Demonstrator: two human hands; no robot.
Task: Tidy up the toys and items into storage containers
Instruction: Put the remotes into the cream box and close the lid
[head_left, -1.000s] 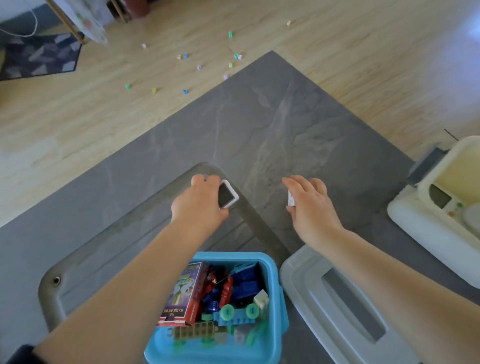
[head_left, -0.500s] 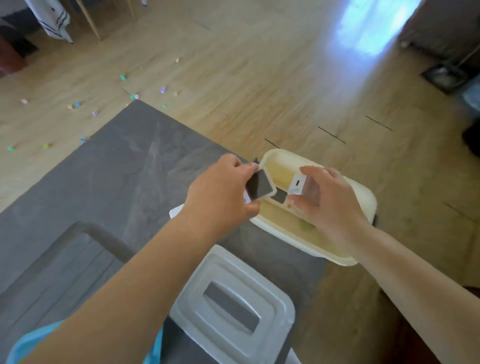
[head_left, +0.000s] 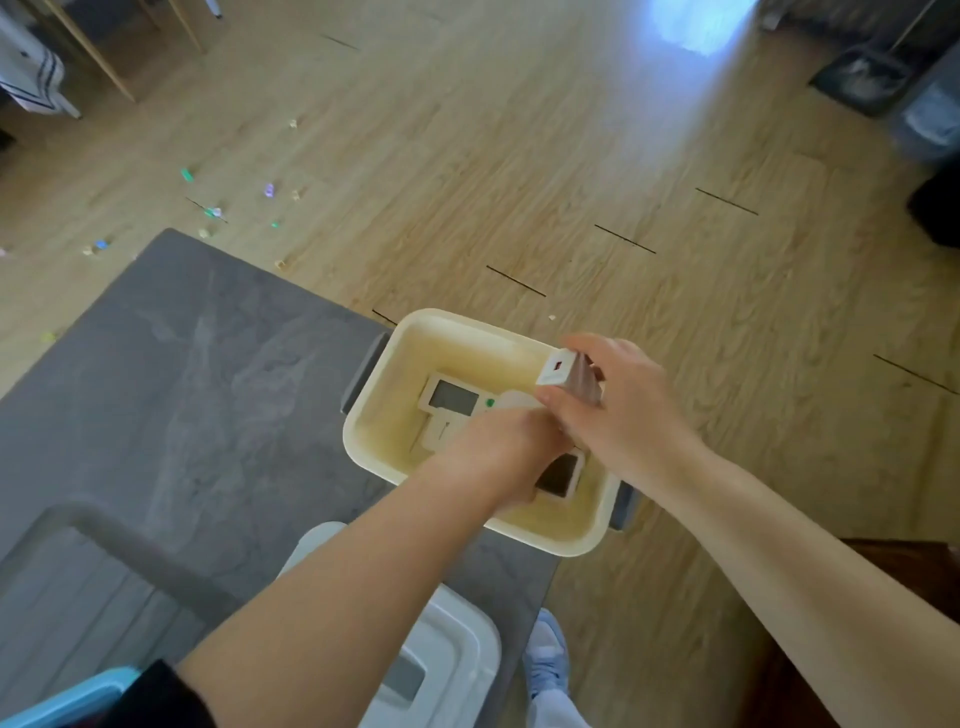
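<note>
A cream storage bin (head_left: 374, 447) sits on the right corner of the grey table (head_left: 171, 374). Inside it lies a white device with a grey screen and a green button (head_left: 451, 399). My left hand (head_left: 498, 452) is down inside the bin, fingers closed around a small white-framed dark square piece (head_left: 558, 475) that sits low near the bin's floor. My right hand (head_left: 623, 410) hovers over the bin's right side, pinching a small white and brown block (head_left: 569, 376).
A white lid with a grey handle slot (head_left: 441, 654) lies in front of the bin. A blue bin's edge (head_left: 62, 701) shows at bottom left. Small coloured pieces (head_left: 267, 189) are scattered on the wooden floor. My shoe (head_left: 545, 660) is beside the table.
The view swung right from the grey table to the cream bin. Both hands carried their pieces over it, and my left hand dropped down into the bin.
</note>
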